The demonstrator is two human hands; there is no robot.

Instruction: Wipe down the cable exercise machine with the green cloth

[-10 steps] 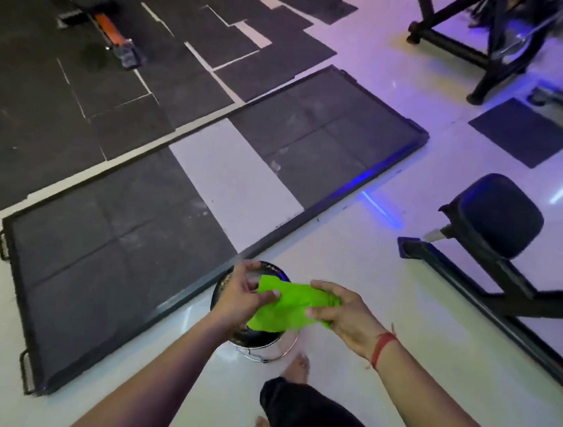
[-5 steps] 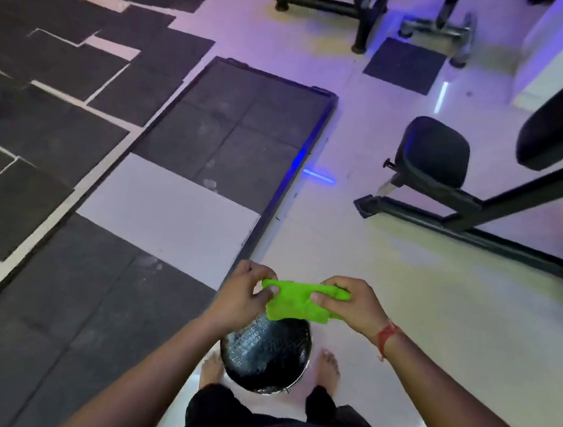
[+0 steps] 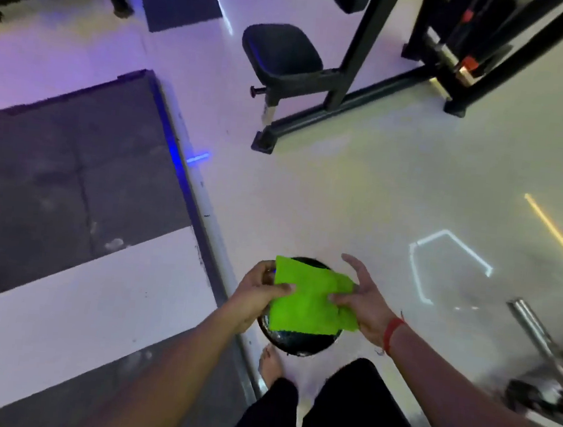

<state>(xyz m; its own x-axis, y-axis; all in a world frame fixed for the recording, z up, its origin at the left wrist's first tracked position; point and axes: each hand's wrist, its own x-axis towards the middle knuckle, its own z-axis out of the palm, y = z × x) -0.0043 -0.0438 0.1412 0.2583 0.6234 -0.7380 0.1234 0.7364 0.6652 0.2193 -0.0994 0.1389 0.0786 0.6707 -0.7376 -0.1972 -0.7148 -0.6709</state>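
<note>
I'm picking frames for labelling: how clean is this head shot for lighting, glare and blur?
Head view: purple-blue light tints the upper left floor, with white and yellow light strips mirrored in the glossy floor at right; the chrome bar at the right edge is smeared; the green cloth between left hand and right hand stays fairly sharp.

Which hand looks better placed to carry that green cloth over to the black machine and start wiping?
Probably the right hand. The cable machine stands ahead and to the right, on that hand's side. Both hands pinch the green cloth above a black bucket; the left hand would need to reach across.
</note>
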